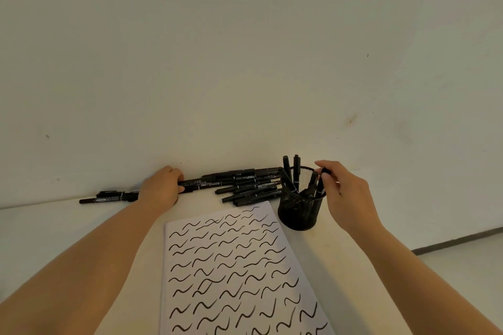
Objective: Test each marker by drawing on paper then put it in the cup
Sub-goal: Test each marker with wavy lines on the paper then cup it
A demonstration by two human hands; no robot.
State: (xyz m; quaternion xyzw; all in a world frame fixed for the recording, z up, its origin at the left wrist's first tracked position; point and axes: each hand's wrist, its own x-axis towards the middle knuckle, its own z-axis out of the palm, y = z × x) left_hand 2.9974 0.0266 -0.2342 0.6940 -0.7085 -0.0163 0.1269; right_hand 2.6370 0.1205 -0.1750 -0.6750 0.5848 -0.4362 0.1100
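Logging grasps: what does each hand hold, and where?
Right hand pinches a marker by its top end over the cup. Left hand grips another marker at its end.

Along the far edge of the tabletop (353,266), against the wall (245,62), a pile of markers (245,185) blocks the way, with two more markers (109,197) toward the far left. The mesh cup (300,211) stands just right of the pile, markers sticking out of its top. The paper (234,275) lies flat in the middle. Bare tabletop stays open right of the cup and left of the paper.
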